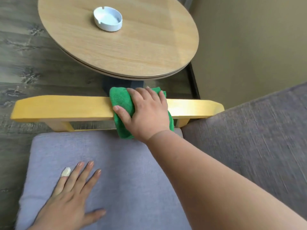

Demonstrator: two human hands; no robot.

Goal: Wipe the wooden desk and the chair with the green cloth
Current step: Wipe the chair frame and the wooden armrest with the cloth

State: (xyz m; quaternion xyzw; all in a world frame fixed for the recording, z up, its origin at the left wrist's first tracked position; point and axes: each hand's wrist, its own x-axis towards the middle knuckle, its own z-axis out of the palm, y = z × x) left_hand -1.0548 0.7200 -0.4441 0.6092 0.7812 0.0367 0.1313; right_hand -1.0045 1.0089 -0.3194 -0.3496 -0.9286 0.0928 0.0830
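Note:
My right hand presses the green cloth down over the chair's yellow wooden armrest, with the cloth draped across both sides of the rail. Flat on the chair's grey seat cushion lies my left hand, fingers spread and holding nothing; one fingertip wears a white bandage. Beyond the armrest stands the round wooden desk.
A white ashtray sits on the round desk near its far side. The grey chair backrest rises at the right. A beige wall stands close behind the desk, and dark wood-look floor lies to the left.

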